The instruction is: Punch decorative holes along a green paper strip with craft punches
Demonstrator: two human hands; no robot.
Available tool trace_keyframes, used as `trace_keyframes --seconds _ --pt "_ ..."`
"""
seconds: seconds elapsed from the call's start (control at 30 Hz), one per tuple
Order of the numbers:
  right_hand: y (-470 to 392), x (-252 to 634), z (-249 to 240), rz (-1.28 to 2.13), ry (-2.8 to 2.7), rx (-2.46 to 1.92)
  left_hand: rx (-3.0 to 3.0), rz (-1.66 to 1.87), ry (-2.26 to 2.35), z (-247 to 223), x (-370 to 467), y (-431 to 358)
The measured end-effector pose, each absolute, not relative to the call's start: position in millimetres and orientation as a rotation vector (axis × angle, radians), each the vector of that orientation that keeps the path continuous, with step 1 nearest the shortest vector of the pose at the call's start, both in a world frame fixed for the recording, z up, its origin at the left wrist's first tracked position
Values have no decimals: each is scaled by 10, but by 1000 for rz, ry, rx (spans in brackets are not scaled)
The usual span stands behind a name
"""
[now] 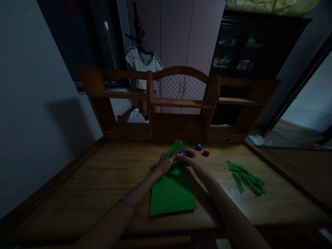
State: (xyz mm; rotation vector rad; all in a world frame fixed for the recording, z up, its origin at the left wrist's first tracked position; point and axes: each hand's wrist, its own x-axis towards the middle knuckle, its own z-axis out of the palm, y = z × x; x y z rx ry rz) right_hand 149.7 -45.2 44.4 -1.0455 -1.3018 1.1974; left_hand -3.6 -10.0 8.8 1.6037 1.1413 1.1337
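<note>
My left hand [166,163] is closed on a narrow green paper piece [178,144], whose far end shows a row of small cut marks. My right hand [193,159] is closed round a small purple object [182,153] at the right edge of that piece. Beneath both hands lies a stack of green sheets [173,193], with a red edge showing under its near side. Just beyond my right hand, another purple item [199,147] and a red one [206,152] rest on the wooden desk [103,173].
A pile of thin green strips [247,180] lies on the desk at the right. Along the back edge stands a wooden shelf unit [181,102]. Raised wooden rims border the desk's left and right sides.
</note>
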Motion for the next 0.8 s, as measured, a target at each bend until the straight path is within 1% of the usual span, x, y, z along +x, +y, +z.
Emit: trace_keyframes --seconds 0.5,0.8 --pt "-410 1506 404 1163 -1307 -1110 1529 1120 1164 171 -29 -181" --pt "-408 1470 354 1149 -1251 -1066 1541 1088 1116 107 -25 -153"
